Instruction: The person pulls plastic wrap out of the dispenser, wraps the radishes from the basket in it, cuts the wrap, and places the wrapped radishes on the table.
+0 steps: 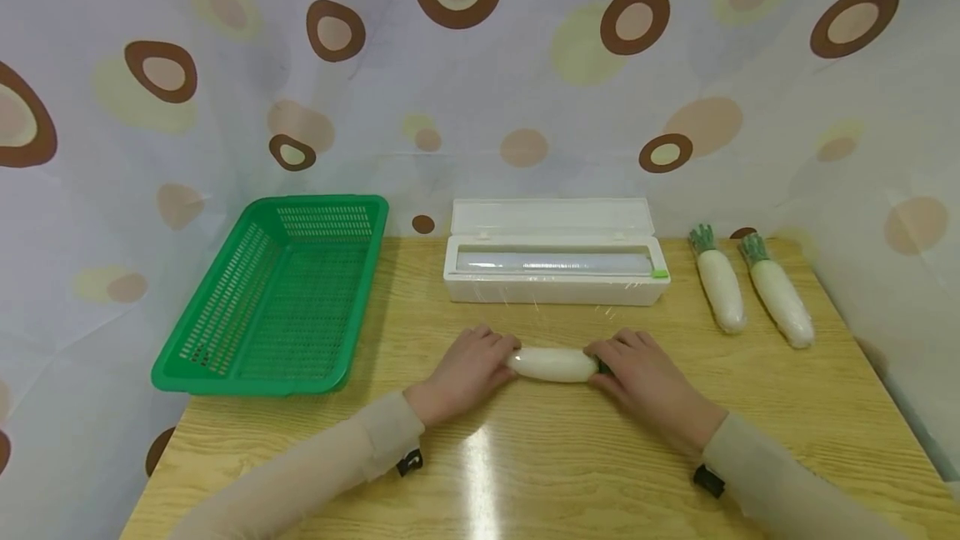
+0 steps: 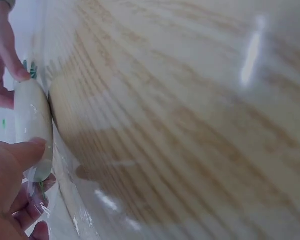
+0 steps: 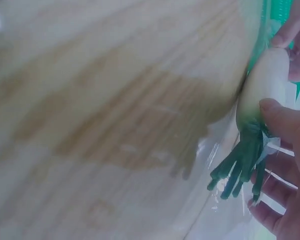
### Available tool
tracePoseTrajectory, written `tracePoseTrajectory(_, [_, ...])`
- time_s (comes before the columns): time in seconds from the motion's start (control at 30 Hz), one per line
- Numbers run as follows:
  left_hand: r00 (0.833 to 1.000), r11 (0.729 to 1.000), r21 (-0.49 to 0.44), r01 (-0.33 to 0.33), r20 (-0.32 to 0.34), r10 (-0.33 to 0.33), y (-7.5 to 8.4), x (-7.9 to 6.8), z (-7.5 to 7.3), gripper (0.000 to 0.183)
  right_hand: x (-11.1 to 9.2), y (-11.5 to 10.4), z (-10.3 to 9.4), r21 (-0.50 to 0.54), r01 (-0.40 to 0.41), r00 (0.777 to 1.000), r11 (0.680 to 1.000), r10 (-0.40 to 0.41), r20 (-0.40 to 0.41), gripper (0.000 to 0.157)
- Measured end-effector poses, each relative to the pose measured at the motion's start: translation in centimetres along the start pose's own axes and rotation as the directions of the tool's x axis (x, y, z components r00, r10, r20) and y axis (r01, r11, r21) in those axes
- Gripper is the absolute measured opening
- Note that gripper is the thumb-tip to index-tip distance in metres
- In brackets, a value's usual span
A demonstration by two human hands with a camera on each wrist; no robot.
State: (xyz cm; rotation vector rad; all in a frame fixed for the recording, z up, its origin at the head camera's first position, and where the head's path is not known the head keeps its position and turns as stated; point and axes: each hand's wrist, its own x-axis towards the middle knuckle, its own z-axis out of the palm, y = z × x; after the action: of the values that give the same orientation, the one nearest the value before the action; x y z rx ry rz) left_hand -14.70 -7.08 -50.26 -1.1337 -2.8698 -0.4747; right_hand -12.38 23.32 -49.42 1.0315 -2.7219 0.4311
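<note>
A white radish [image 1: 553,365] lies crosswise between the two hands, low over the wooden table. My left hand [image 1: 471,367] grips its root end, thumb on top, as the left wrist view shows. At the leafy end my right hand [image 1: 637,375] holds it, the thumb [image 3: 282,117] pressing near the base of the cut green stalks [image 3: 242,162]. Clear cling film [image 2: 82,215] glints around the radish and at the fingers. Behind the hands stands a white film dispenser [image 1: 555,290] with its lid raised and a film roll [image 1: 555,262] inside.
A green plastic basket [image 1: 367,290] stands at the left. Two more white radishes, a nearer-to-box one [image 1: 722,290] and an outer one [image 1: 782,302], lie at the right. A patterned cloth [image 1: 480,90] hangs behind the table [image 1: 570,473].
</note>
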Motion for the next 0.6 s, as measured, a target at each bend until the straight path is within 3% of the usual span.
tracePoseTrajectory(0.23, [0.999, 1.000, -0.014, -0.009, -0.040, 0.008, -0.9, 0.3, -0.1, 0.038, 0.6, 0.8, 0.4, -0.031, 0.042, 0.999, 0.999, -0.043, -0.031, 0.045])
tracePoseTrajectory(0.37, [1.000, 1.000, -0.006, -0.007, -0.027, 0.007, -1.2, 0.6, -0.2, 0.040, 1.0, 1.0, 0.7, -0.048, 0.044, 0.998, 0.998, -0.046, -0.048, 0.044])
tracePoseTrajectory(0.6, [0.999, 0.999, -0.021, 0.040, -0.013, -0.040, -1.5, 1.3, -0.4, 0.041, 1.3, 1.6, 0.7, -0.002, -0.032, 0.999, 0.999, 0.032, -0.040, 0.043])
